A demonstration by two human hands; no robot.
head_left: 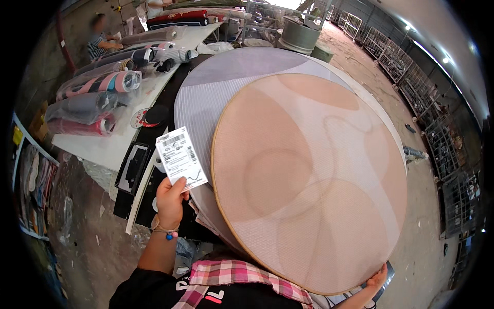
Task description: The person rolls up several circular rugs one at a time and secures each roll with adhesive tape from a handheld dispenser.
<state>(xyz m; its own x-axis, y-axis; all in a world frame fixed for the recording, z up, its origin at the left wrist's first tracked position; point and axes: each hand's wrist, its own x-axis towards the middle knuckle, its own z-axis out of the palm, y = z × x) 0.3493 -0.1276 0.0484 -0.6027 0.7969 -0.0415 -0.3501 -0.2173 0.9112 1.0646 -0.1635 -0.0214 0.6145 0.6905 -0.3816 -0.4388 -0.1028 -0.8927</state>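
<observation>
Between the thumb and fingers of my left hand [171, 201] is a white shipping label [179, 158] with printed barcodes, held up at the left of the mats. A large round beige and pink mat [309, 180] with a tan bound edge lies tilted toward me, its near rim against my body. My right hand [378, 277] grips that mat's near right edge; some of its fingers are hidden. Under it rests a round grey-lilac mat [247, 67] with ribbed and plain areas, and further pale round edges show beneath.
At left a long white table [123, 149] carries several plastic-wrapped rolls [103, 87]. A black tray [135, 167] lies beside the mats. Another person [100, 41] is at the far left. Behind the mats stands a green-grey drum [298, 36]; wire racks [411, 77] line the right side.
</observation>
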